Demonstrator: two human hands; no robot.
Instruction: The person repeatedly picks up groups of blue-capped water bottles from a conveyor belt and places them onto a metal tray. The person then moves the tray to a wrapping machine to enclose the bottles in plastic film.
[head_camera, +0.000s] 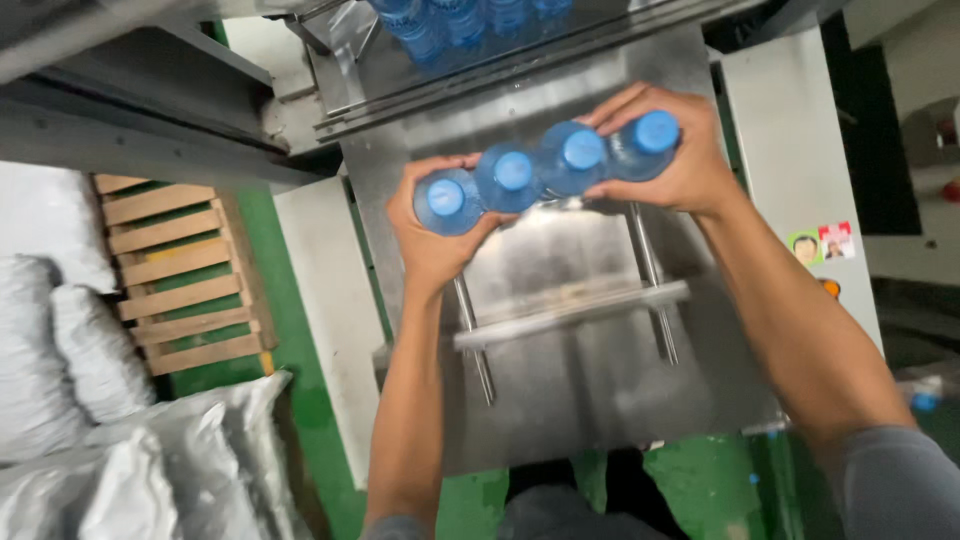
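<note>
Blue-capped bottles (545, 170), left hand (432, 245), right hand (680, 165) gripping

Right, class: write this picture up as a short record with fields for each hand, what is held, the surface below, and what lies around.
left hand: left hand clasps one end of the bottle row
right hand: right hand clasps the other end
held: four bottles with blue caps, side by side, pressed between both hands
surface below: steel table with a steel bar across it
behind: more bottles under clear film
left side: wooden pallet, white sacks, green floor
</note>
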